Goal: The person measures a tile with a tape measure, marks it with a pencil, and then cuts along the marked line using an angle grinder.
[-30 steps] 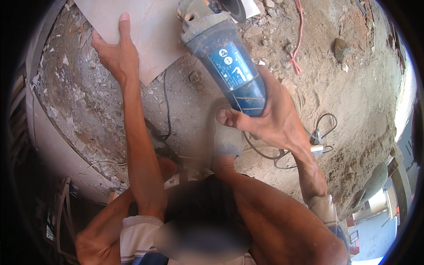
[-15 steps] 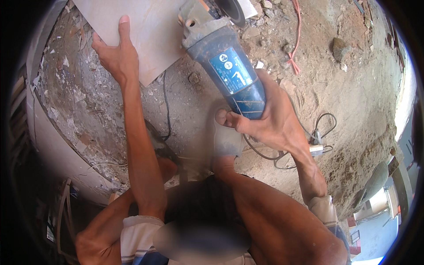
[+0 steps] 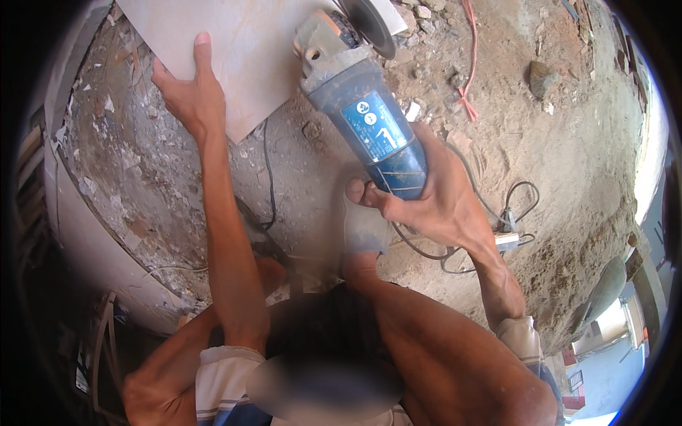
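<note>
My left hand point(image 3: 190, 99) grips the near left edge of a flat, pale grey tile point(image 3: 249, 71). Its thumb lies on the tile's upper face and the other fingers reach the edge, partly hidden beneath. In my right hand point(image 3: 449, 195) is a dusty blue angle grinder point(image 3: 364, 117), held by the rear of its body. The grinder's head lies over the right part of the tile. Its dark cutting disc point(image 3: 376, 27) stands edge-on beside the tile's right side, near a white strip point(image 3: 392, 15); whether it touches the tile I cannot tell.
Rubble and sandy dirt point(image 3: 568, 163) cover the ground. A pink string point(image 3: 469, 92) and a rock point(image 3: 541, 78) lie at the right. A dark cable point(image 3: 522, 188) loops past a plug point(image 3: 506, 239). My foot point(image 3: 364, 224) is close below the grinder.
The grinder has come slightly nearer to me, showing more of its disc and head. My left hand keeps its hold on the tile; the whole view has shifted a little.
</note>
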`<state>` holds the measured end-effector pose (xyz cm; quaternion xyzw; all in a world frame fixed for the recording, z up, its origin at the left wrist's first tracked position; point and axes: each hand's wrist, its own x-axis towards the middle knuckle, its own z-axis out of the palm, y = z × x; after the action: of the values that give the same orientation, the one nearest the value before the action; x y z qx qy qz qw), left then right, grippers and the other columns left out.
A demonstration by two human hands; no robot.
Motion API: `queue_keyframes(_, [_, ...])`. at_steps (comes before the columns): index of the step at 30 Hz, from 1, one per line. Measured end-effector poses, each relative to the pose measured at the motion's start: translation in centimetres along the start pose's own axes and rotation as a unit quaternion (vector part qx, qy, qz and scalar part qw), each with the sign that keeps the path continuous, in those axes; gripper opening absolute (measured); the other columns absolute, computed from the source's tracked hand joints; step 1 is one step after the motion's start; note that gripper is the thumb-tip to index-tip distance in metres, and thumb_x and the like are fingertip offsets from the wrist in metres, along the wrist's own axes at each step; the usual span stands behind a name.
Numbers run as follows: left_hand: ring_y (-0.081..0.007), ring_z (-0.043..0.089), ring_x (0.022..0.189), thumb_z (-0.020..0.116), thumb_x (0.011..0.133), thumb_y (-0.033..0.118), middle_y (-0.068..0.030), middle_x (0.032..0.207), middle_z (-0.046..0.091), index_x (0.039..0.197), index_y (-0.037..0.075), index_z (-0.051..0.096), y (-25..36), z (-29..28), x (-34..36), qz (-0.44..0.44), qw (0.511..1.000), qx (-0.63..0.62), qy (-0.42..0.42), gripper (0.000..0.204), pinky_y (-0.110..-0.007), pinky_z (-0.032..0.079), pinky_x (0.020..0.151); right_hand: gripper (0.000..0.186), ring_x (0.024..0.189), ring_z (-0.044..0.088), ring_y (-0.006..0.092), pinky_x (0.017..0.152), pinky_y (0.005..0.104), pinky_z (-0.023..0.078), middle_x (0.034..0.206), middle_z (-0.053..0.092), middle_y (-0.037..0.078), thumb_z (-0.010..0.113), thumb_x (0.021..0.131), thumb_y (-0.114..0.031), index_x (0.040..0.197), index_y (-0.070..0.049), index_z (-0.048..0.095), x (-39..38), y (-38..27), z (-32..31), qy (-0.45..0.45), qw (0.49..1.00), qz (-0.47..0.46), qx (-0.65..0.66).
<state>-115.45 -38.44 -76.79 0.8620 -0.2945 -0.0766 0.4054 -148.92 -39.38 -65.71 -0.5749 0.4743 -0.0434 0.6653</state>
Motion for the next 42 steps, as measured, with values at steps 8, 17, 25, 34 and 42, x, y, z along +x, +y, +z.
queue_keyframes(8, [-0.0379,0.062,0.135,0.082,0.095,0.052,-0.0327,0.148,0.058,0.156,-0.018,0.037,0.8,-0.1,-0.1,-0.021,0.999,-0.025,-0.015,0.103,-0.044,0.048,0.116,0.075,0.087,0.078,0.0354,0.083,0.0447,0.064,0.099,0.075,0.024,0.086,0.078,-0.035,0.134,0.005,0.055,-0.5,0.4,-0.1,-0.01,0.999,0.02,0.024])
queue_keyframes(17, [-0.0389,0.066,0.13,0.082,0.094,0.052,-0.0322,0.143,0.061,0.157,-0.013,0.037,0.7,0.0,-0.2,-0.029,1.0,0.007,-0.007,0.1,-0.046,0.053,0.111,0.074,0.09,0.078,0.0363,0.085,0.0456,0.063,0.101,0.076,0.025,0.086,0.08,-0.035,0.134,0.005,0.055,-1.0,1.2,0.1,0.007,1.0,-0.011,0.01])
queue_keyframes(25, [-0.04,0.067,0.128,0.082,0.094,0.052,-0.032,0.142,0.062,0.157,-0.014,0.036,0.6,-0.2,-0.1,-0.024,1.0,0.0,-0.007,0.102,-0.045,0.053,0.111,0.072,0.092,0.078,0.0368,0.085,0.0457,0.063,0.103,0.077,0.026,0.086,0.082,-0.034,0.133,0.005,0.055,-1.5,1.2,0.0,0.0,1.0,0.0,0.012])
queue_keyframes(34, [-0.0405,0.067,0.128,0.079,0.096,0.051,-0.0335,0.144,0.061,0.158,-0.015,0.035,1.0,-0.4,0.0,-0.034,0.999,0.03,-0.011,0.101,-0.046,0.052,0.111,0.072,0.101,0.076,0.0316,0.093,0.0427,0.059,0.108,0.077,0.021,0.087,0.079,-0.026,0.136,0.004,0.056,-3.3,-0.4,-0.8,-0.01,0.999,0.019,0.027])
queue_keyframes(42, [-0.0383,0.071,0.114,0.06,0.109,0.05,-0.0284,0.124,0.071,0.139,-0.009,0.057,-1.8,-0.1,6.7,-0.082,0.996,-0.02,0.03,0.066,-0.049,0.055,0.1,0.078,0.1,0.076,0.032,0.093,0.043,0.059,0.108,0.076,0.023,0.089,0.075,-0.028,0.139,0.004,0.057,-8.7,0.2,-2.0,0.023,0.997,0.057,-0.05])
